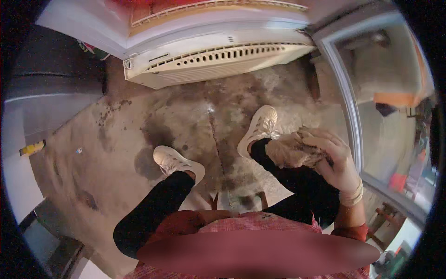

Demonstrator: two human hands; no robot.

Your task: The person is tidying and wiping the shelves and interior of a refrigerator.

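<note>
My right hand point(332, 158), in a whitish glove, grips a crumpled, soiled beige cloth point(291, 150) above my right knee and shin. The cloth's underside and folds are partly hidden by the fingers. My left forearm point(217, 216) lies across my lap, below a red sleeve; its hand is hidden at the pinkish-red clothing point(258, 221). In front of my feet stands a white cabinet, likely a display refrigerator, with a slotted cream lower panel point(223, 64). A wire shelf point(219, 7) shows above that panel.
A metal-framed glass door point(348, 101) stands at my right. My white shoes point(176, 162) rest on a stained concrete floor point(115, 167) with dark damp patches. Dark furniture point(59, 59) is at far left, near a yellow object point(33, 148).
</note>
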